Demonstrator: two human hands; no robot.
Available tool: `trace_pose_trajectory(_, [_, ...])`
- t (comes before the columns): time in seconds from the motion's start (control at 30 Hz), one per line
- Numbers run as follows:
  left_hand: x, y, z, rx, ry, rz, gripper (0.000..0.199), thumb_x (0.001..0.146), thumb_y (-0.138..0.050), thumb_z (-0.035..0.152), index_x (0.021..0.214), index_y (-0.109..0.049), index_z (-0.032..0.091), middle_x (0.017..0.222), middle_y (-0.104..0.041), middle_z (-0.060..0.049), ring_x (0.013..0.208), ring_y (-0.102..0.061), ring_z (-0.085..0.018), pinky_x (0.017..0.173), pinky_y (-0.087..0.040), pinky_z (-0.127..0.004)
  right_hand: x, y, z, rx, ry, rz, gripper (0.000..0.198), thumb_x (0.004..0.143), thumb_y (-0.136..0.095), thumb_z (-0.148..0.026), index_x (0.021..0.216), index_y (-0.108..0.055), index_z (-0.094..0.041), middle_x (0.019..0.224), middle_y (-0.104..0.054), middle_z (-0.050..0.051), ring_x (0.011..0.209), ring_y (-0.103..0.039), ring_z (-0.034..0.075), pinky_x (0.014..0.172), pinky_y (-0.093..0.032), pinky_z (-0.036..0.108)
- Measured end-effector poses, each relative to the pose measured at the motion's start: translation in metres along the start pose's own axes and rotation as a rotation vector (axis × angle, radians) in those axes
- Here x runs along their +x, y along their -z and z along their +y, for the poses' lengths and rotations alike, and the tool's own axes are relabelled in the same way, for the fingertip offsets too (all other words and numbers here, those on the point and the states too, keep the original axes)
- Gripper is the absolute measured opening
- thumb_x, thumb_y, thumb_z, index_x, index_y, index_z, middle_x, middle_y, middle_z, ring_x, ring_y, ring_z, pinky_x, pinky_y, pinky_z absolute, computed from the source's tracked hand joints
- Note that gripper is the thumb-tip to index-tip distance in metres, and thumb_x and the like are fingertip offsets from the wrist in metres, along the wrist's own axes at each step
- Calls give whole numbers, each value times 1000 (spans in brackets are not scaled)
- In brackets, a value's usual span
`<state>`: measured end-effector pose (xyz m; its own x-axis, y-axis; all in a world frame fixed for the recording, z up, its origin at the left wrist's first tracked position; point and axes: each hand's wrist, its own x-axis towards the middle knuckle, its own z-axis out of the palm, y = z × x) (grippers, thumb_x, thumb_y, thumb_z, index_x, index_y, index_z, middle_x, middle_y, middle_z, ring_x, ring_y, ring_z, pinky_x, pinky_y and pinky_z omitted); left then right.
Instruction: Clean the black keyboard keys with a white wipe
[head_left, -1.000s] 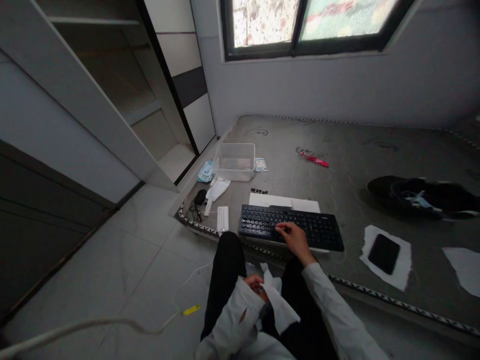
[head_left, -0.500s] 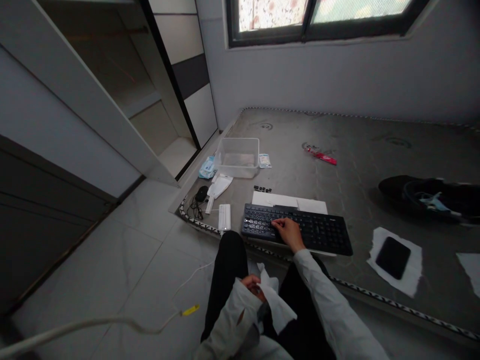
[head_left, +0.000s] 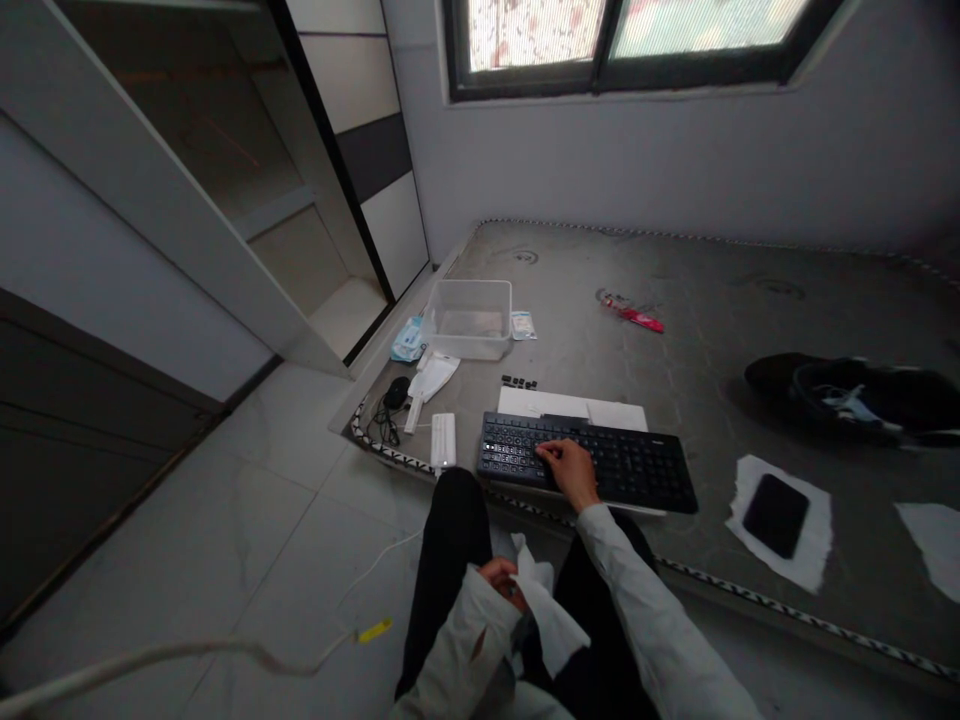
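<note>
A black keyboard (head_left: 637,465) lies along the near edge of the mattress, on a white sheet (head_left: 574,405). My right hand (head_left: 571,470) rests over its left-centre keys, with thumb and forefinger pinched together. Whatever is between those fingertips, if anything, is too small to make out. Low in my lap, my left hand (head_left: 504,580) is closed with a crumpled white tissue (head_left: 551,615) in it. Its fingers are partly covered by the sleeve and the tissue. Several small black keycaps (head_left: 517,382) sit in a row just behind the white sheet.
A clear plastic box (head_left: 471,320) stands behind, with a blue packet (head_left: 408,340) at its left. Nearer are a black mouse (head_left: 396,392) and a white power strip (head_left: 443,440). Rightward lie a black phone (head_left: 777,515) on tissue, a dark bag (head_left: 847,400) and a red packet (head_left: 637,316).
The whole view has shifted slightly as my head moved. My right hand stays pinched over the same part of the keyboard, and my left hand keeps the tissue in my lap.
</note>
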<state>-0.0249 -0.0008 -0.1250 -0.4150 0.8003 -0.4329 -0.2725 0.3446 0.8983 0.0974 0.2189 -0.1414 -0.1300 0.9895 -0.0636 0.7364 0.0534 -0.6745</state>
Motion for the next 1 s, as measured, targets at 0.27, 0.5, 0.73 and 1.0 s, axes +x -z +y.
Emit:
trace_pose_trajectory(0.27, [0, -1, 3, 3, -29, 11, 20, 43, -72, 30, 52, -56, 20, 39, -45, 9, 40, -25, -4, 49, -18, -22, 2, 4, -2, -40, -41, -25, 24, 92, -65, -41, 93, -74, -18, 86, -73, 3, 80, -67, 17, 77, -51, 33])
trace_pose_trajectory(0.5, [-2, -2, 2, 18, -30, 25, 22, 45, -71, 35, 51, -56, 20, 40, -51, 6, 39, -28, -5, 48, -18, -22, 3, 5, -4, -48, -20, -24, 21, 90, -66, -39, 90, -75, -19, 83, -73, 3, 77, -66, 17, 72, -48, 31])
trace_pose_trajectory(0.73, [4, -4, -15, 11, -44, 48, 21, 42, -73, 34, 49, -58, 21, 40, -57, 5, 38, -28, -5, 49, -16, -23, -3, -1, -3, -47, 17, 40, 20, 89, -61, -38, 90, -76, -25, 88, -72, 3, 81, -65, 19, 68, -41, 28])
trace_pose_trajectory(1.0, [5, -9, -26, 2, -55, 70, 19, 40, -70, 36, 46, -59, 22, 41, -57, 2, 39, -32, -7, 50, -21, -23, -8, -9, -3, -79, 54, 74, 20, 94, -55, -35, 88, -70, -23, 95, -73, 3, 91, -66, 21, 79, -39, 31])
